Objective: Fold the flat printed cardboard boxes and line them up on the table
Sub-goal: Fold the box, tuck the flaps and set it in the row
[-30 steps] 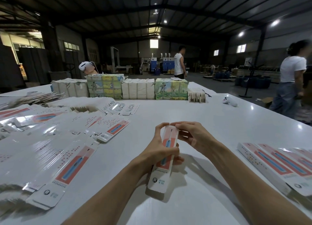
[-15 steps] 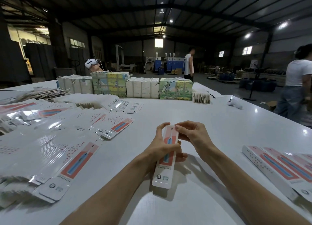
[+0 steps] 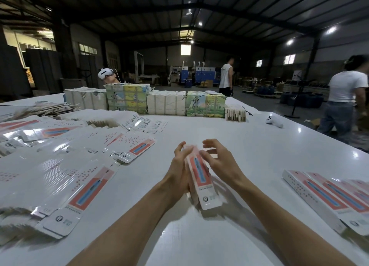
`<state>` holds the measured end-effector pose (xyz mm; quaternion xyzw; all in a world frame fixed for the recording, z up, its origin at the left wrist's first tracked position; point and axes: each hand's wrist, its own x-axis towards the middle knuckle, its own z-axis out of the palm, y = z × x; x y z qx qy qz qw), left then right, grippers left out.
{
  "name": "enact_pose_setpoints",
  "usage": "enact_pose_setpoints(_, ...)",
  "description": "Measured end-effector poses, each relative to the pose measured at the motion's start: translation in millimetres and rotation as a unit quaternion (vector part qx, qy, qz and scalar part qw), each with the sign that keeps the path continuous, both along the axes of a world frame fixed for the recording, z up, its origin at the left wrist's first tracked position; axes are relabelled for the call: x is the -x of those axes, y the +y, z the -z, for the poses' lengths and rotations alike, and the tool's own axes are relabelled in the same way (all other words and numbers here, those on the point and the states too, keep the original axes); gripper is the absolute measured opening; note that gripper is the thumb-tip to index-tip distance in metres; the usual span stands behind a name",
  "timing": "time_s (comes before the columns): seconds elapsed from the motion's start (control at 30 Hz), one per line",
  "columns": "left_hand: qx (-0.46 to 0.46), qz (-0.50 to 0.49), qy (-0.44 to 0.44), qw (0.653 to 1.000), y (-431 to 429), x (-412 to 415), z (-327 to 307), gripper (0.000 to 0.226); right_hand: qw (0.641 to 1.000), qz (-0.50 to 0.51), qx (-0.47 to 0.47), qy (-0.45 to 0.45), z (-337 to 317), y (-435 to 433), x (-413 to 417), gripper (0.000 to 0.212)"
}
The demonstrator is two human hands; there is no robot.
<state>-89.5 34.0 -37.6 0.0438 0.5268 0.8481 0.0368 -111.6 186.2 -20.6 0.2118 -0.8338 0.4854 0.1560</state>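
A long white printed box [image 3: 201, 184] with a red and blue panel is held above the white table [image 3: 249, 146], its near end tilted down to the right. My left hand [image 3: 178, 170] grips its left side from behind. My right hand [image 3: 219, 162] curls over its far end and right edge, blurred by motion. A fanned pile of flat printed boxes [image 3: 65, 176] covers the table's left side. A row of folded boxes [image 3: 329, 197] lies side by side at the right edge.
Bundled stacks of printed card [image 3: 165, 104] stand in a line across the table's far end, with a white controller [image 3: 274, 121] to their right. A person in a white shirt [image 3: 343, 98] stands beyond the right edge. Another person stands further back.
The box has tipped up and swung so its near end points right. My right hand has lifted from pinching the far end and now curls over it. The camera has moved closer.
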Motion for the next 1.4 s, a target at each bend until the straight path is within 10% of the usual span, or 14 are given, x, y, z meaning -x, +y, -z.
enact_pose_setpoints(0.2, -0.118, -0.006, -0.054, 0.992, -12, -7, -6, 0.076, 0.963, -0.055, -0.258, 0.051, 2, -16, -20, 0.045)
enact_pose_setpoints(0.8, -0.061, 0.118, 0.001, 0.991, -5, -10, -4, 0.066, 0.941, 0.053, -0.324, 0.077, -4, 15, -51, 0.049)
enact_pose_setpoints(1.1, 0.062, 0.046, 0.041, 0.996, -7, -4, 5, 0.047, 0.815, 0.286, -0.495, -0.092, 15, 133, -77, 0.064)
enact_pose_setpoints(1.4, 0.111, 0.07, 0.068, 0.989, -11, -1, 10, 0.052, 0.775, 0.365, -0.506, -0.1, 25, 172, -94, 0.068)
